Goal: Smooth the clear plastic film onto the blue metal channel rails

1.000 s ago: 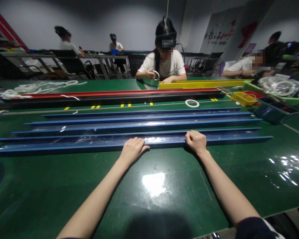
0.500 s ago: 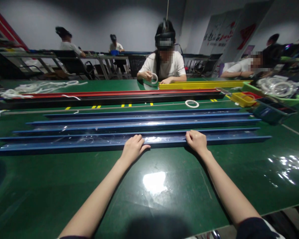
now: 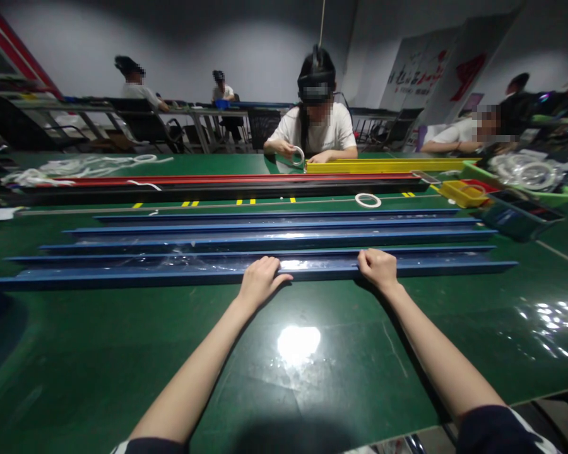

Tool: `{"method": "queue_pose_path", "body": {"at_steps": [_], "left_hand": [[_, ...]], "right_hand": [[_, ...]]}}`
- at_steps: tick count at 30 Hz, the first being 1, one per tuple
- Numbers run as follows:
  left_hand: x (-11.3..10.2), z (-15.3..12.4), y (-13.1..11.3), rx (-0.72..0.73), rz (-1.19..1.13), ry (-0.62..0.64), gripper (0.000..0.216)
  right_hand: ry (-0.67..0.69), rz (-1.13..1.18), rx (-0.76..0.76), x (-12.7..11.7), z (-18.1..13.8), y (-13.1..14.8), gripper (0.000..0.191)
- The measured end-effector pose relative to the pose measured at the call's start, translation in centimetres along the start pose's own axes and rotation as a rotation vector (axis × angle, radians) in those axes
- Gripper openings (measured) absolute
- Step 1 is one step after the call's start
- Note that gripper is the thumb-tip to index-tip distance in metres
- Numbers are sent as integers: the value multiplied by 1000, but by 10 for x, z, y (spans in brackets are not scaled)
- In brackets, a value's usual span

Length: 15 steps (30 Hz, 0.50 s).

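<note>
Several long blue channel rails lie side by side across the green table, with shiny film or glare along their inner faces. At the middle of the nearest blue rail [image 3: 142, 277], my left hand [image 3: 259, 280] has its fingers curled over the near edge, with the thumb out on my side. Farther right on that same edge, my right hand [image 3: 379, 267] is closed like a fist around the rim, its fingertips partly hidden. Both forearms reach forward over the table, and the rail lies flat.
Beyond the blue rails are a white tape ring [image 3: 368, 200], red-and-black rails [image 3: 246, 183] and a yellow rail [image 3: 378, 166]. A co-worker [image 3: 312, 126] opposite holds another ring. White strips [image 3: 76, 169] lie back left; bins, including a yellow one [image 3: 461, 191], stand right.
The whole view has shifted slightly to the right and down. Both my hands keep their places on the near rail. The co-worker's hand with the ring has lowered a little.
</note>
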State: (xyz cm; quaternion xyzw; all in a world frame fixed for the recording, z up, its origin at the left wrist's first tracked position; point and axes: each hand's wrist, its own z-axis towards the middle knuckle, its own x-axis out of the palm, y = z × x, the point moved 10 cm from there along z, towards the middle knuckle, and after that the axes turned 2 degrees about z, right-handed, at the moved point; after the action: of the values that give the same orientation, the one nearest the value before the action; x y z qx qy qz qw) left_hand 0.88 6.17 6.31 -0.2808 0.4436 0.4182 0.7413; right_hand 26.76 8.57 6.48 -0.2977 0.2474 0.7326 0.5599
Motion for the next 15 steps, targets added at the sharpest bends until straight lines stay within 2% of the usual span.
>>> {"method": "queue_pose_path", "body": {"at_steps": [3,7,11,15], "left_hand": [[-1,0,1,-13,-32,0,39],[-1,1,0,-16,-64,-3,38],[-3,3,-2,11,-62,-19,38],[-4,3,-4,33,-47,-44,38]], "right_hand": [[-71,-36,-48,-2,-2,4,43],[-78,-65,-43,-1,-1,3,45],[-21,-84,0,3,1,2,45],[96,-116,74,10,1,-2,46]]}}
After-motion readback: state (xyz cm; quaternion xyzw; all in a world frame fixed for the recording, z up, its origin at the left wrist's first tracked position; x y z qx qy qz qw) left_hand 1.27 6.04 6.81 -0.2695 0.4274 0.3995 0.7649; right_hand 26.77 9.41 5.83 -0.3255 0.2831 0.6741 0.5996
